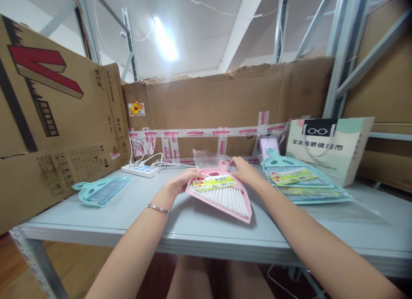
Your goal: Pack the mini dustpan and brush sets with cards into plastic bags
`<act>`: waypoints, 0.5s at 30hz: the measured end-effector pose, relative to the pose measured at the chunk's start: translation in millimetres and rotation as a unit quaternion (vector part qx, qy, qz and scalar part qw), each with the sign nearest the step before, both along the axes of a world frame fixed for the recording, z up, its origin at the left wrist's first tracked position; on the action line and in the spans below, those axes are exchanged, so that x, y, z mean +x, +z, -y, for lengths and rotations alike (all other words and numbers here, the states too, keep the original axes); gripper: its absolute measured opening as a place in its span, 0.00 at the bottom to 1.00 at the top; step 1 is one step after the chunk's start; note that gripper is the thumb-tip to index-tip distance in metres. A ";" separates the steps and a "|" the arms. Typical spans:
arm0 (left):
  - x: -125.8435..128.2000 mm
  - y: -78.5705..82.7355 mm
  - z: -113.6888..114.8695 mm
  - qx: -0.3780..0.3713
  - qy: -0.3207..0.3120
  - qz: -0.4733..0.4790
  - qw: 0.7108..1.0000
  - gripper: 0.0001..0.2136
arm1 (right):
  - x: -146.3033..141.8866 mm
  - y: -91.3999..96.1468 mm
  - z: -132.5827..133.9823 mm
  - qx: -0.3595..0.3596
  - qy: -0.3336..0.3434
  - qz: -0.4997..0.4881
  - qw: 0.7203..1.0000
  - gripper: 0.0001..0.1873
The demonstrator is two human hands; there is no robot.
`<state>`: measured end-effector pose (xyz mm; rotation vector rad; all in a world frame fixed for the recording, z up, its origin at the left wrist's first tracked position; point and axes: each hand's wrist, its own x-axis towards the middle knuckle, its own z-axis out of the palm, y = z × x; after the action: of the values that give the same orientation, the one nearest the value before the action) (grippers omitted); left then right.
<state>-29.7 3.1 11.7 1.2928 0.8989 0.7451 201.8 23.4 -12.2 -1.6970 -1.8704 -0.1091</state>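
Note:
A pink mini dustpan with a white-bristled brush (pixel 225 196) and a yellow-green label sits tilted above the grey table (pixel 180 226), held between both hands. My left hand (pixel 183 181) grips its left edge beside the label, fingers curled. My right hand (pixel 244 170) pinches its top right near the handle. A clear plastic bag (pixel 209 156) lies just behind the set.
A stack of teal dustpan sets (pixel 299 181) lies at the right, and a single teal set (pixel 101 189) at the left. A white power strip (pixel 141 169) with cables sits at the back. Cardboard walls (pixel 225 101) enclose the table; a paper gift bag (pixel 331 146) stands right.

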 end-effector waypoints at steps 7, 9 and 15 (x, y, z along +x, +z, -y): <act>1.4 -1.5 -6.2 -0.029 0.067 0.060 0.996 0.06 | -0.6 4.2 1.6 0.039 -0.047 -0.020 0.998 0.01; 3.2 -2.9 -7.8 -0.034 0.109 0.064 0.991 0.06 | -3.3 4.6 3.3 0.041 -0.027 -0.031 0.998 0.02; 0.3 -6.4 -18.6 -0.022 0.179 0.103 0.978 0.05 | -7.5 3.3 1.5 0.010 0.031 -0.092 0.995 0.05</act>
<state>-29.4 21.7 5.3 1.0031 0.9828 1.1141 194.4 21.9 -8.9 -1.5780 -1.7766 0.0510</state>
